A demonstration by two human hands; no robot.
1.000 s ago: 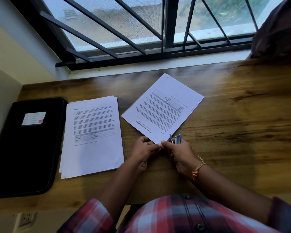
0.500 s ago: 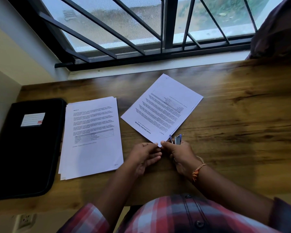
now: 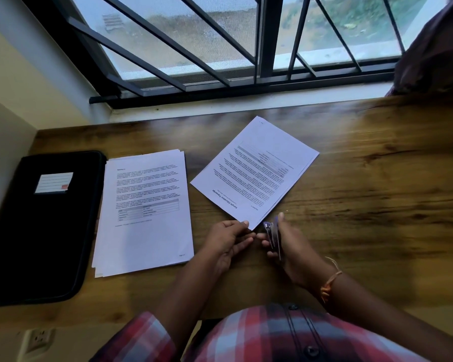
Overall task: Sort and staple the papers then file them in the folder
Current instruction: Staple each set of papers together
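Note:
A small set of printed sheets [image 3: 254,171] lies at an angle in the middle of the wooden desk [image 3: 377,205], its near corner pointing at me. My left hand [image 3: 228,241] rests at that corner, thumb tip touching the paper and fingers loosely extended. My right hand [image 3: 296,249] grips a small stapler [image 3: 272,235] just off the corner, to its right. A thicker stack of papers [image 3: 144,218] lies to the left. Beside it, at the desk's left end, lies a closed black folder [image 3: 45,231] with a white label.
A barred window [image 3: 220,48] and its sill run along the far edge of the desk. A wall closes the left side. A dark cloth [image 3: 434,48] hangs at the far right. A wall socket [image 3: 37,340] sits below the desk's near left edge.
My right hand has drawn the stapler back a little from the sheet corner. The left hand's fingers have loosened from a pinch on the corner to an extended pose.

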